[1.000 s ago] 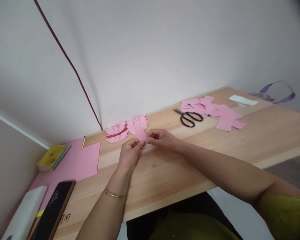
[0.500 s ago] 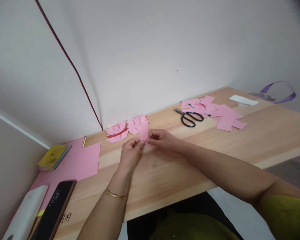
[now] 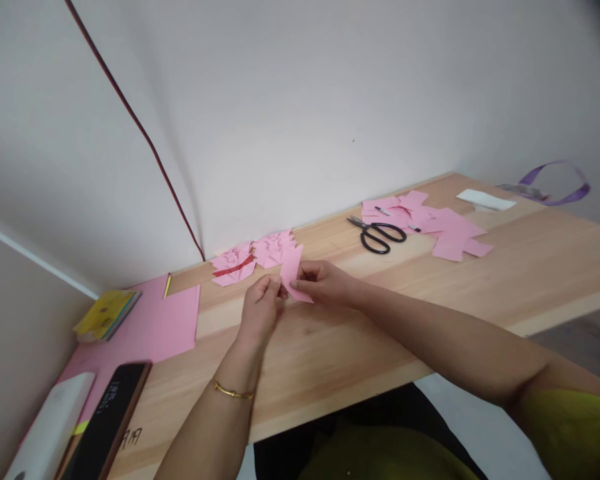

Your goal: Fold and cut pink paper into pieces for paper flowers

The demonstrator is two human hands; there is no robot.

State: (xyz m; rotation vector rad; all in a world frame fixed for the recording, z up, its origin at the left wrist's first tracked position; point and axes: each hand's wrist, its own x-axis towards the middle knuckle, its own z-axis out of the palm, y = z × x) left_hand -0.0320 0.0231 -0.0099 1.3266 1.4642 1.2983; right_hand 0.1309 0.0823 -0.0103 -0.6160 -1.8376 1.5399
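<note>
A strip of pink paper [image 3: 291, 267], bent into an angled shape, is held up just above the wooden table. My right hand [image 3: 325, 283] pinches it from the right, thumb on the near face. On the other side my left hand [image 3: 263, 301] has its fingertips closed at the strip's left edge; part of its grip is hidden behind the paper. Beyond the hands, cut and folded pink paper pieces [image 3: 275, 248] lie against the wall, and a red strip [image 3: 234, 267] lies across the left ones.
Black-handled scissors [image 3: 380, 235] lie right of the hands, beside pink paper scraps [image 3: 453, 230] with markers. A white strip [image 3: 486, 199] is farther right. At left are large pink sheets [image 3: 175, 317], a yellow packet [image 3: 107, 315], a black device [image 3: 107, 420] and a white box [image 3: 55, 427].
The pink strip has turned from a narrow upright band to a wider, bent shape with its lower end pointing right. My left hand has shifted slightly away from it.
</note>
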